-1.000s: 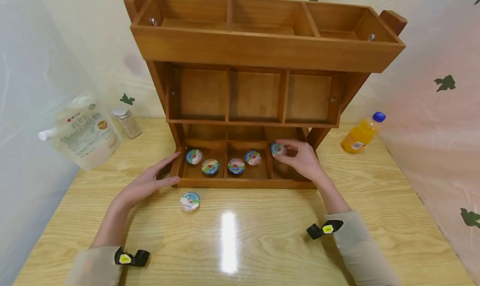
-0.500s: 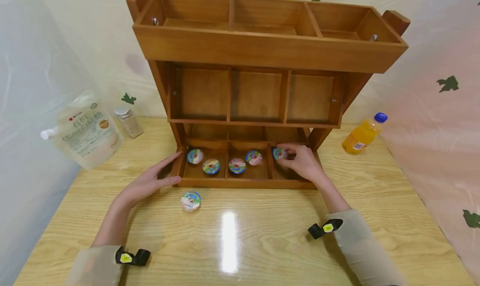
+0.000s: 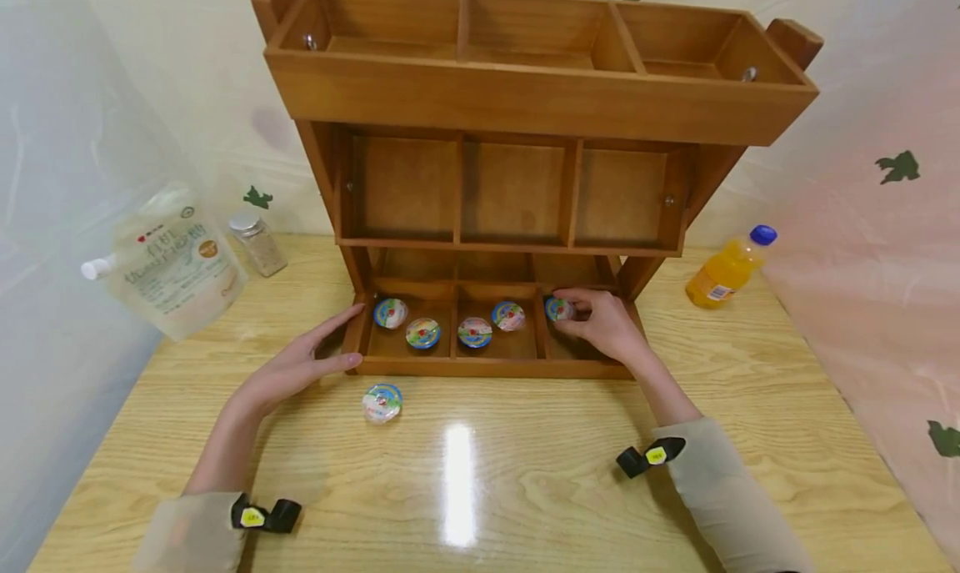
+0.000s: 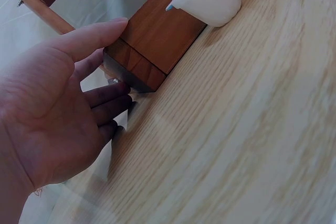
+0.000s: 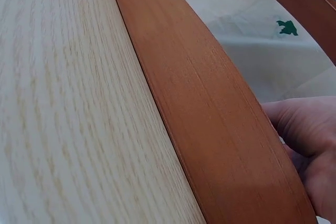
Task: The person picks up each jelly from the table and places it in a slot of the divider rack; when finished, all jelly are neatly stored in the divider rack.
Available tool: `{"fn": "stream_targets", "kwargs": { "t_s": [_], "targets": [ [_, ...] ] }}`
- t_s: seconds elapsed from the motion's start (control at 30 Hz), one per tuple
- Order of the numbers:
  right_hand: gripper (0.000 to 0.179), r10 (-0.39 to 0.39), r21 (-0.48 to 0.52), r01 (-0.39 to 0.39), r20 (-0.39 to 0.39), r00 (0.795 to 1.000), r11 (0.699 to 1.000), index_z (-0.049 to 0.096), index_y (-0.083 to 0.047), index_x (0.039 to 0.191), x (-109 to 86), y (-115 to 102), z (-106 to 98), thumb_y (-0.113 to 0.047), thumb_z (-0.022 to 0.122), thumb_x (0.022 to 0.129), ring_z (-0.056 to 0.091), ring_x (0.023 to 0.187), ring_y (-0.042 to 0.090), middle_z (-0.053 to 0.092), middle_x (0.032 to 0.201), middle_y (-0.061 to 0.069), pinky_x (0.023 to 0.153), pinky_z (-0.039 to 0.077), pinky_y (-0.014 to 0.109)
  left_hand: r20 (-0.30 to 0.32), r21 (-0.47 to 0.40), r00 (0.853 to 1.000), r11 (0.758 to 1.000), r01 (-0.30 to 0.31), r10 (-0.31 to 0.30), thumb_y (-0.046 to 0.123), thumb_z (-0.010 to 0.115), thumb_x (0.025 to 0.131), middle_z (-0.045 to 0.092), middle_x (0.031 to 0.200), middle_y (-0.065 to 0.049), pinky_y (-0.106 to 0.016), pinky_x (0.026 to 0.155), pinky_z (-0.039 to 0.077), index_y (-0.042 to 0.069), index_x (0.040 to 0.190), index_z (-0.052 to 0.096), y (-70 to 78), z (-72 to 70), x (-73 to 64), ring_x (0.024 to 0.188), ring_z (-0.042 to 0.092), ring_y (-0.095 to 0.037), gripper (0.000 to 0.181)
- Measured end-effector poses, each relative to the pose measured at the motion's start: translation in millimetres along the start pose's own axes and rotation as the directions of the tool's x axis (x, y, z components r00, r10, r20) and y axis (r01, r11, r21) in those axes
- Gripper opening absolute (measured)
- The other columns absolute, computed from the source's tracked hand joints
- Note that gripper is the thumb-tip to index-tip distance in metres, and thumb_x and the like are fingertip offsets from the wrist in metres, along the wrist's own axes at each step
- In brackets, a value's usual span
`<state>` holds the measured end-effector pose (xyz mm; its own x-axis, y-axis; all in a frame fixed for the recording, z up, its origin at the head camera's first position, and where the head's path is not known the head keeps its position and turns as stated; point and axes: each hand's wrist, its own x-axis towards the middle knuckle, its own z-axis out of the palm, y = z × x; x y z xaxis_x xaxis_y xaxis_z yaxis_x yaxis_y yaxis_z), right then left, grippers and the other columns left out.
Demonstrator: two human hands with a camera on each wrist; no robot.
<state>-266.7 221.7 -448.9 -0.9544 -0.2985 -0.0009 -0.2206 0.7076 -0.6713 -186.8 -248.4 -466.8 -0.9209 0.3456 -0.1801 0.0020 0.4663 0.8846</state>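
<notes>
A brown wooden rack (image 3: 525,102) with three divided tiers stands on the table. At the right compartment of its lowest tier, my right hand (image 3: 606,323) pinches a small jelly cup (image 3: 557,309) between thumb and fingers. In the right wrist view the front board hides the cup, and only part of the hand shows. My left hand (image 3: 296,364) rests against the left end of the lowest tier, thumb on the front corner and fingers loosely extended along the side. Two jelly cups (image 3: 422,334) sit in the left compartment, two more jelly cups (image 3: 475,333) in the middle one.
One jelly cup (image 3: 382,403) stands on the table (image 3: 540,473) before the rack; its white side shows in the left wrist view. A spouted pouch (image 3: 176,264) and a lidded jar (image 3: 257,243) are at left, an orange drink bottle (image 3: 726,268) at right.
My right hand has lowered the jelly cup slightly within the right compartment, mostly in the first half second. The left hand has stayed in place against the rack.
</notes>
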Motion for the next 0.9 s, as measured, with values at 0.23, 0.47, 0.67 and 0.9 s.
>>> {"fn": "stream_targets", "kwargs": {
  "t_s": [0.23,0.47,0.67,0.9],
  "targets": [
    [0.048,-0.038,-0.004,0.038,-0.036,0.999,0.999,0.067,-0.009,0.136,-2.6,-0.2,-5.8,-0.02,0.08,0.09,0.069,0.117,0.038,0.071,0.13,0.018,0.097,0.057,0.055,-0.003,0.005,1.0,1.0,0.001,-0.001,0.04,0.065,0.101,0.013,0.175,-0.004,-0.074,0.123,0.01,0.045,0.162,0.024,-0.1,-0.1,-0.5,0.161,0.005,-0.04,0.073],
    [0.041,-0.073,-0.017,0.071,-0.139,0.988,0.997,0.068,-0.004,0.131,-8.5,-12.1,-13.7,-0.019,0.077,0.093,0.073,0.109,0.036,0.075,0.119,0.018,0.092,0.059,0.053,-0.009,0.012,1.0,1.0,-0.001,0.001,0.04,0.066,0.1,0.013,0.175,-0.005,-0.074,0.124,0.01,0.044,0.162,0.025,0.1,0.5,-0.6,0.161,0.005,-0.041,0.074],
    [0.035,-0.102,0.053,0.118,-0.245,0.964,0.992,0.071,-0.004,0.127,-12.8,-29.7,-9.1,-0.017,0.076,0.094,0.074,0.102,0.03,0.077,0.115,0.014,0.084,0.061,0.031,-0.008,0.008,1.0,1.0,0.0,0.0,0.04,0.066,0.1,0.013,0.175,-0.004,-0.074,0.124,0.01,0.045,0.161,0.025,-0.4,0.6,-0.6,0.161,0.005,-0.04,0.074],
    [0.026,-0.122,0.187,0.182,-0.295,0.948,0.965,0.076,-0.01,0.12,-9.0,-58.6,11.9,-0.017,0.075,0.095,0.074,0.099,0.023,0.079,0.109,0.01,0.082,0.059,0.023,0.0,0.01,1.0,1.0,0.011,-0.011,0.041,0.065,0.1,0.012,0.175,-0.004,-0.074,0.123,0.01,0.045,0.162,0.024,1.8,-0.8,-1.4,0.161,0.004,-0.041,0.074]
  ]
}}
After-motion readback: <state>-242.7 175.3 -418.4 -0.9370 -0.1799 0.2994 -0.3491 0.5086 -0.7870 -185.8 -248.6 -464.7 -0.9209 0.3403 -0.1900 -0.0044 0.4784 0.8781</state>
